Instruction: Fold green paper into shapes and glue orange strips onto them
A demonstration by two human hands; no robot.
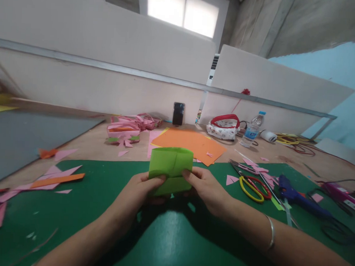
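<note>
Between my two hands is a folded piece of light green paper, raised a little above the green cutting mat. It looks like a flat pouch with a curved opening along its top edge and a seam down the middle. My left hand grips its lower left side, thumb across the front. On the lower right, my right hand pinches it in the same way, thumb pressed near the seam. The fingers behind the paper are mostly hidden.
Right of my hands lie scissors with yellow and red handles and a blue glue gun. Orange sheets, pink scraps, a phone, a white pouch and a water bottle stand behind.
</note>
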